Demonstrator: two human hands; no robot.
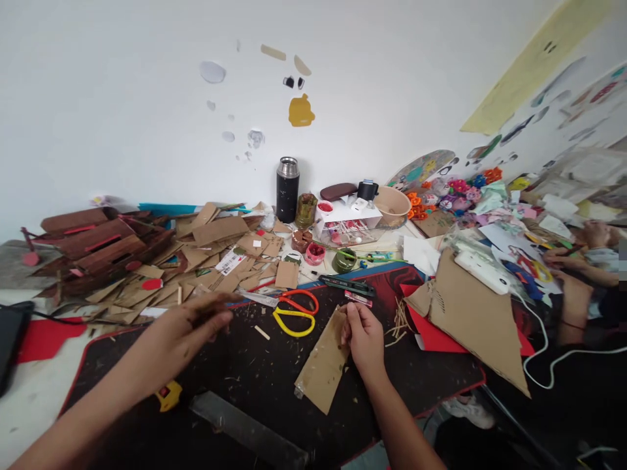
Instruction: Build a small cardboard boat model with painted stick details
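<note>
My right hand [362, 336] pinches the top end of a brown cardboard piece [321, 365], which slants over the dark mat. A bit of clear tape shows at the cardboard's lower left corner. Off to the left, my left hand [189, 333] hovers over the mat, its fingers stretched out with a gap to the thumb and nothing visible in them. Just beyond its fingertips lie scissors [296, 313] with one orange and one yellow handle loop. A dark utility knife [347, 285] rests behind the right hand.
On the dark mat [235, 372] lie a yellow tool [169, 395] and a clear ruler-like strip [247, 427]. Cardboard scraps [220, 232] pile up at the left. A black flask [287, 189] stands by the wall. A larger cardboard sheet [465, 313] and another person's arm [575, 300] are at right.
</note>
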